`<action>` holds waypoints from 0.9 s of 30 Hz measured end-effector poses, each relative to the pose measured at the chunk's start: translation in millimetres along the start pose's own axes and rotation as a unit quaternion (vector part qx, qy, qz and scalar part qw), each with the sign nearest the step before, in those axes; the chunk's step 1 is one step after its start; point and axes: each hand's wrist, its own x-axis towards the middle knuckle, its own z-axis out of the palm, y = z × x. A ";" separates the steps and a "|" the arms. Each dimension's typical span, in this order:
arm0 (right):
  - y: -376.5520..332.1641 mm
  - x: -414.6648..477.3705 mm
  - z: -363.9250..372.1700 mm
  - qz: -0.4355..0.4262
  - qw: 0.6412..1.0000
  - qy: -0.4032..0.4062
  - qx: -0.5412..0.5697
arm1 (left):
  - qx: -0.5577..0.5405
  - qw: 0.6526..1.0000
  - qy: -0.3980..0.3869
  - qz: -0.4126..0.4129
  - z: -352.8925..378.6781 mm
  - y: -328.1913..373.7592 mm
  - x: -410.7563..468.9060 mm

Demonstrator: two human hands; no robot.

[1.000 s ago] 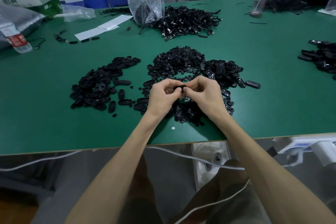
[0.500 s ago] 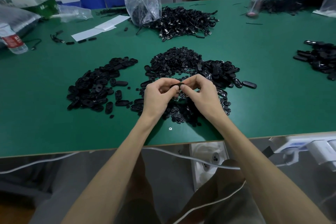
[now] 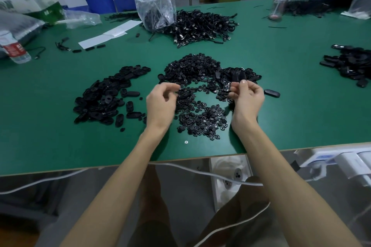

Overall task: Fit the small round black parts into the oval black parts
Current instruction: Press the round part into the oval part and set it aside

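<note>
Small round black parts (image 3: 200,115) lie heaped on the green table (image 3: 50,142) between my hands, with more of them behind (image 3: 192,68). Oval black parts form a pile at the left (image 3: 106,96) and another at the right (image 3: 241,74). My right hand (image 3: 248,99) pinches one oval part (image 3: 226,86) by its edge, pale hollow side showing. My left hand (image 3: 160,103) hovers over the round parts with fingers loosely curled and nothing seen in them. A blurred oval part (image 3: 184,94) lies just right of its fingertips.
One oval part (image 3: 272,93) lies alone to the right. At the back are a heap of black cables (image 3: 200,26), a plastic bag (image 3: 156,10), white paper (image 3: 110,34) and two bottles (image 3: 15,50) (image 3: 280,0). Another black pile (image 3: 351,64) sits far right. A small screw (image 3: 186,142) lies near the front edge.
My hands were joined over one part in the middle; they have now parted. The right hand moved right and holds an oval part; the left hand moved left.
</note>
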 end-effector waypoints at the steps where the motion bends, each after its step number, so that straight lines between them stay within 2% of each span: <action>1: 1.2 0.3 0.2 -0.004 1.000 0.010 0.001 | 0.028 0.999 0.015 -0.017 -7.9 -3.4 4.4; 5: 1.8 0.6 2.5 0.012 1.000 -0.012 -0.017 | 0.176 0.979 0.069 -0.077 -49.5 -28.0 22.9; 9: 1.0 -0.8 3.4 0.021 0.997 -0.040 -0.061 | 0.354 0.922 0.058 -0.145 -84.8 -52.7 35.1; 16: 5.7 -5.3 4.2 -0.031 0.983 -0.085 -0.159 | 0.421 0.897 0.007 -0.135 -94.6 -68.5 36.0; 18: 6.7 -9.8 6.0 -0.062 0.967 -0.121 -0.216 | 0.428 0.894 0.005 -0.130 -92.6 -68.6 37.4; 21: 9.3 -15.5 10.8 -0.111 0.917 -0.195 -0.330 | 0.436 0.893 0.011 -0.115 -90.9 -69.4 39.1; 24: 11.3 -16.5 14.0 -0.128 0.875 -0.237 -0.402 | 0.412 0.903 0.030 -0.119 -92.2 -68.8 40.1; 27: 13.8 -15.0 14.9 -0.149 0.835 -0.267 -0.457 | 0.386 0.917 0.064 -0.083 -92.1 -68.3 35.8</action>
